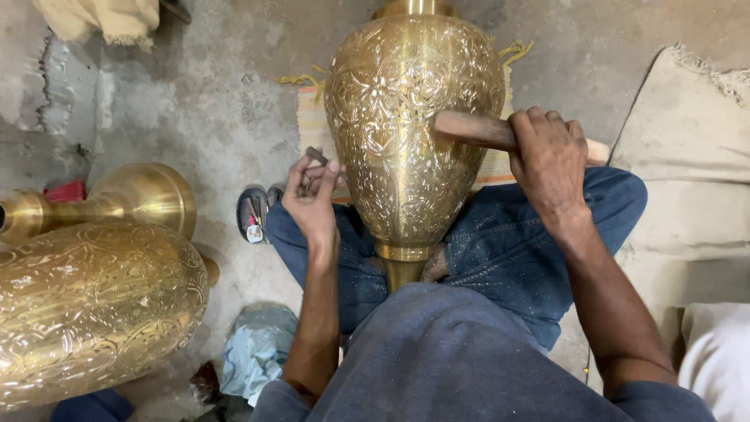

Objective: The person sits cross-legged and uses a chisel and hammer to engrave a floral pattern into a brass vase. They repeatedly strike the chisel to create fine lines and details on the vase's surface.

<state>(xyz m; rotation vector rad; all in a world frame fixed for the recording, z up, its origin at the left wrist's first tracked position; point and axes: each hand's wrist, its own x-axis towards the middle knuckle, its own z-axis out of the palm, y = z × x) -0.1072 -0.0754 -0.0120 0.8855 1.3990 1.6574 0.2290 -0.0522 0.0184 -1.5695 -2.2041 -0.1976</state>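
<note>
The right hand (549, 160) is clenched around the wooden handle of a mallet (476, 130), whose shaft lies across the upper right flank of a large brass vase (410, 133). The left hand (311, 199) pinches a small dark metal chisel (316, 156) between thumb and fingers, its tip set close against the left side of the vase; whether the tip touches the metal cannot be told.

The vase sits between the two hands, resting in the lap of the seated person, whose legs in blue jeans (508, 250) are crossed beneath it. It is bulbous and golden, its surface covered all over in dense engraved floral and scroll patterns that catch the light. Its wide body points away from the wearer, and it narrows to a plain polished collar near the knees.

Under the far end of the vase lies a striped woven mat (312, 125) with yellow fringe on the grey concrete floor (211, 94). To the left, well apart from the hands, a second engraved brass vase (94, 305) lies on its side, with a smooth brass stand (133, 195) just behind it. A sandal (251, 215) rests beside the left knee, and a crumpled pale blue cloth (258, 348) lies nearer the wearer. Beige cushions (687, 156) line the right edge.
</note>
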